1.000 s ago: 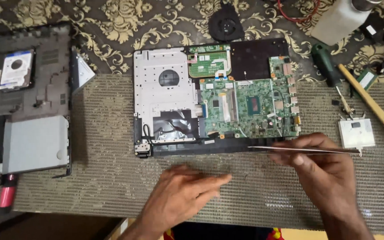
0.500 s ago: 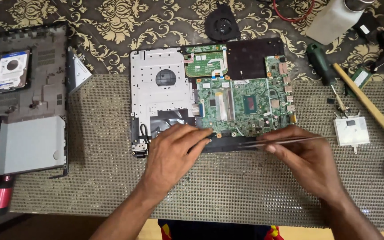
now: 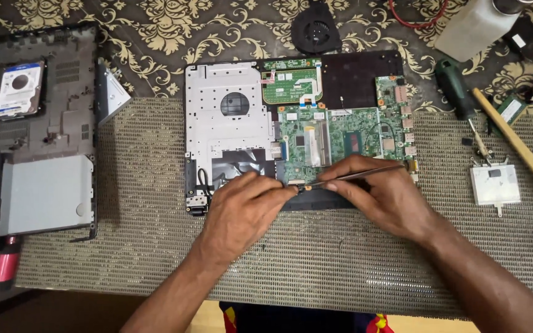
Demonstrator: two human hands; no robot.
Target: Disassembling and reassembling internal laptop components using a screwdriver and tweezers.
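Note:
An opened laptop chassis [image 3: 229,129] lies on a woven mat, with its green motherboard [image 3: 347,139] exposed on the right half. My right hand [image 3: 380,197] holds thin metal tweezers [image 3: 365,175], whose tip rests at the motherboard's near edge by a small connector. My left hand [image 3: 245,206] lies on the chassis's front edge, fingertips pressed beside the tweezer tip.
A laptop bottom cover [image 3: 44,123] with a hard drive [image 3: 20,89] and an optical drive [image 3: 44,194] lies left. A black fan [image 3: 316,28] sits at the back. A green-handled screwdriver [image 3: 458,92], a heatsink plate [image 3: 495,184] and a wooden stick [image 3: 516,145] lie right.
My left hand moved up from the mat onto the laptop's front edge. My right hand swung the tweezers left and brought the tip to the motherboard's near edge.

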